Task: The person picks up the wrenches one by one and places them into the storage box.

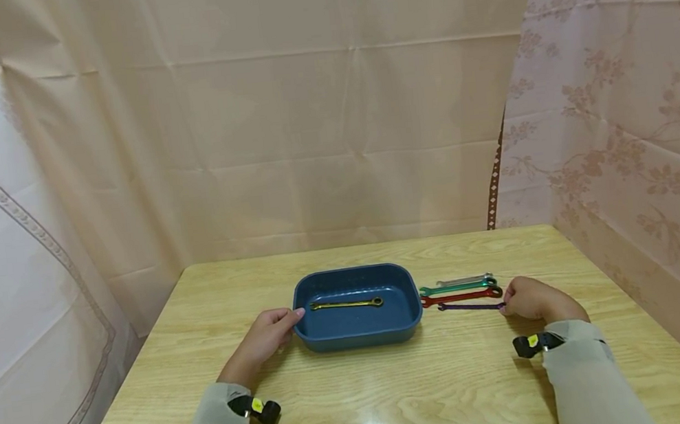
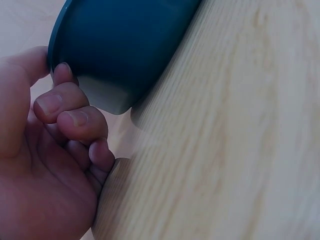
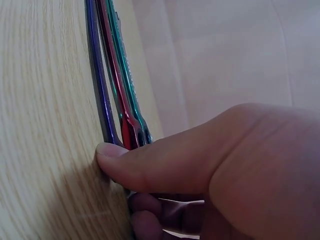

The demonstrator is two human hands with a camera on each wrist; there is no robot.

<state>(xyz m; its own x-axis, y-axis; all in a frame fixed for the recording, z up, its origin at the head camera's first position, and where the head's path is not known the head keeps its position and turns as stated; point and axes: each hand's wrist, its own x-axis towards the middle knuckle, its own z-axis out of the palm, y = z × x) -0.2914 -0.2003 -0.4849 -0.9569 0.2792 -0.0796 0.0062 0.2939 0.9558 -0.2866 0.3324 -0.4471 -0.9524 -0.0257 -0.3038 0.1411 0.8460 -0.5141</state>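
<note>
A blue rectangular basin [image 1: 353, 341] stands on the table, with a gold wrench [image 1: 346, 304] lying inside it. My left hand [image 1: 273, 331] pinches the basin's left rim, thumb over the edge and the other fingers curled outside, as the left wrist view shows. To the right of the basin lie a silver wrench [image 1: 464, 280], a green wrench [image 1: 456, 287], a red wrench [image 1: 461, 297] and a purple wrench [image 1: 469, 306], roughly side by side. My right hand [image 1: 532, 299] pinches the right end of the purple wrench, which its thumb partly hides.
The light wood table [image 1: 434, 395] carries all of this. A beige curtain [image 1: 332, 137] hangs behind its back edge, and a floral cloth [image 1: 643, 138] hangs along the right side.
</note>
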